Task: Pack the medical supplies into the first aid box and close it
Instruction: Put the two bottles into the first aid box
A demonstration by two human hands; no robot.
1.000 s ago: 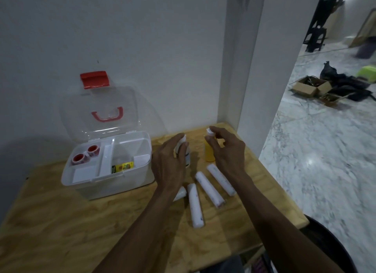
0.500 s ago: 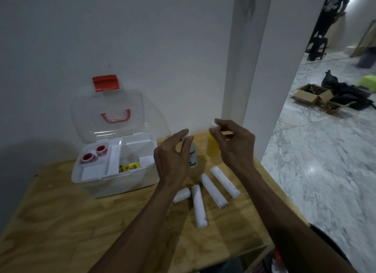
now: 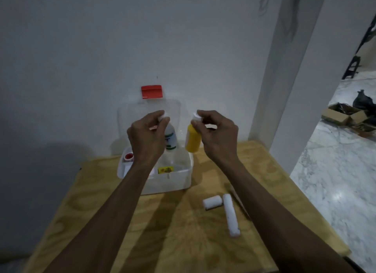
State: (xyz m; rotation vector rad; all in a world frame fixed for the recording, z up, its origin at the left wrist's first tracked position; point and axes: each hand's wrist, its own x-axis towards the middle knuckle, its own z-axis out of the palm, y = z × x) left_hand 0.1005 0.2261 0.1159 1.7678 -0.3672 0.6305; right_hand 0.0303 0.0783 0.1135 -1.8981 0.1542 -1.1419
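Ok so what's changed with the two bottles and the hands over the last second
Both bottles have come up off the table. The left hand pinches the white bottle by its cap and the right hand the yellow bottle, carrying them toward the open first aid box. The box stays open, and the bandage rolls lie where they were.

A plywood table (image 3: 183,242) with a pale, swirling grain stands pushed against a plain grey-white wall (image 3: 101,49). Past the table's right edge a white pillar (image 3: 295,79) rises, with a dark smudge near its top. Beyond it lies a glossy marble floor (image 3: 335,181), veined in grey. Far off on that floor sit open cardboard boxes (image 3: 341,115) beside a heap of black bags (image 3: 364,102). Behind them stands a dark stool (image 3: 353,67).
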